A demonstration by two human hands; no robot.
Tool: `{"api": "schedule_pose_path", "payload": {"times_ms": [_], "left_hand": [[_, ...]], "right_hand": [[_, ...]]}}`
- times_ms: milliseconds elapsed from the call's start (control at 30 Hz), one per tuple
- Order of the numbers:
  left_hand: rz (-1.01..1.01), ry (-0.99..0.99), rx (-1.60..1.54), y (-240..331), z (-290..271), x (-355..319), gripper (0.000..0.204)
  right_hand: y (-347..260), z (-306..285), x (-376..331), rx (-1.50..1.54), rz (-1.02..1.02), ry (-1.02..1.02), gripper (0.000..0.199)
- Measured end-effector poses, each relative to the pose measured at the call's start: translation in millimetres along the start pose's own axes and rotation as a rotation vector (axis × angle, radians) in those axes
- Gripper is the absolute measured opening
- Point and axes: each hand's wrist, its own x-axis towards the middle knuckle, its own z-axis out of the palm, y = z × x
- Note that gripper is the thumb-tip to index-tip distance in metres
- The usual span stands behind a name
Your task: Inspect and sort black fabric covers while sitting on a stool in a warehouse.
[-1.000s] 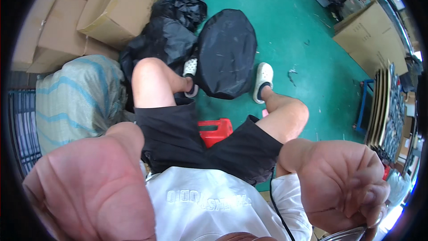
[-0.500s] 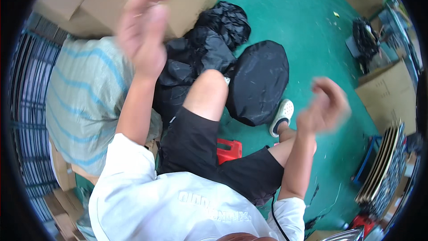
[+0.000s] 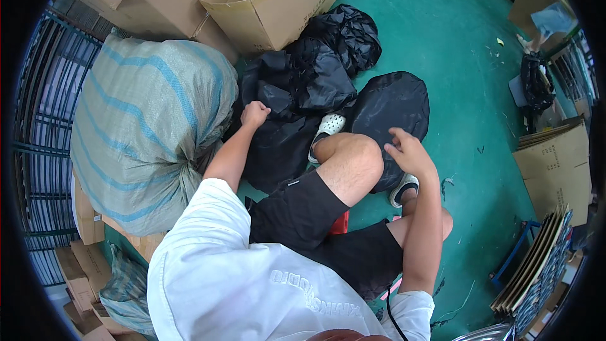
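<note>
My left hand (image 3: pixel 255 114) is closed, with curled fingers, at the left side of a pile of black bags (image 3: pixel 271 155). Whatever it may hold is hidden. My right hand (image 3: pixel 409 151) hovers over or touches the near right part of a round, flat black bundle (image 3: pixel 391 104); I cannot tell which. Its thumb and fingers are apart, with nothing between them. Crumpled black plastic (image 3: pixel 346 38) tops the pile at its far end. One white clog (image 3: pixel 331 125) rests between the pile and the round bundle.
A large grey woven sack with blue stripes (image 3: pixel 145 126) bulges beside my left arm. Cardboard boxes (image 3: pixel 278 9) stand beyond the pile. At right are flattened cardboard sheets (image 3: pixel 533 265), a box (image 3: pixel 555 161) and a black bag (image 3: pixel 536 82). Something red (image 3: pixel 339 223) shows beneath my legs.
Both hands have come down from their raised, blurred position: the left to the black pile, the right to the round bundle. My left knee has swung right, and its clog now shows.
</note>
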Motion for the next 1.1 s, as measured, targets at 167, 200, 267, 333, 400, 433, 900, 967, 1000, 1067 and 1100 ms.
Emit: {"api": "schedule_pose_path", "payload": {"times_ms": [167, 200, 267, 333, 400, 433, 900, 967, 1000, 1067, 1100], "left_hand": [[0.045, 0.058, 0.078, 14.5, 19.6, -4.4, 0.054], [0.078, 0.067, 0.154, 19.3, 22.1, -5.1, 0.054], [0.105, 0.074, 0.228, 16.9, 26.0, 0.3, 0.054], [0.196, 0.103, 0.394, 11.5, 29.0, 14.4, 0.044], [0.220, 0.083, 0.389, 8.6, 30.2, 20.5, 0.038], [0.244, 0.072, 0.385, 6.6, 28.5, 22.6, 0.032], [0.239, 0.053, 0.286, 22.9, 22.5, 0.2, 0.044], [0.199, 0.072, 0.256, 26.5, 25.8, -1.7, 0.050], [0.201, 0.070, 0.258, 24.2, 29.4, -1.1, 0.050], [0.200, 0.093, 0.269, 20.2, 35.1, 0.4, 0.046], [0.201, 0.092, 0.270, 17.2, 35.3, 2.6, 0.046]], "right_hand": [[2.6, -1.6, -2.7, -0.120, 0.163, -0.256, 0.051], [-2.2, -2.2, -2.0, -0.083, 0.164, -0.226, 0.051], [-5.2, -0.3, 2.9, -0.048, 0.163, -0.203, 0.051], [-2.7, 3.2, 7.3, -0.049, 0.119, -0.182, 0.050], [0.8, 6.8, 7.3, -0.066, 0.132, -0.194, 0.049], [0.8, 8.4, 7.7, -0.082, 0.135, -0.201, 0.049], [3.8, 20.1, 9.8, -0.104, 0.099, -0.208, 0.044], [5.6, 21.8, 9.1, -0.109, 0.102, -0.213, 0.044], [6.6, 22.6, 8.2, -0.104, 0.093, -0.206, 0.044], [7.7, 22.8, 8.0, -0.098, 0.084, -0.198, 0.044], [7.6, 23.2, 8.5, -0.105, 0.084, -0.200, 0.044]]}}
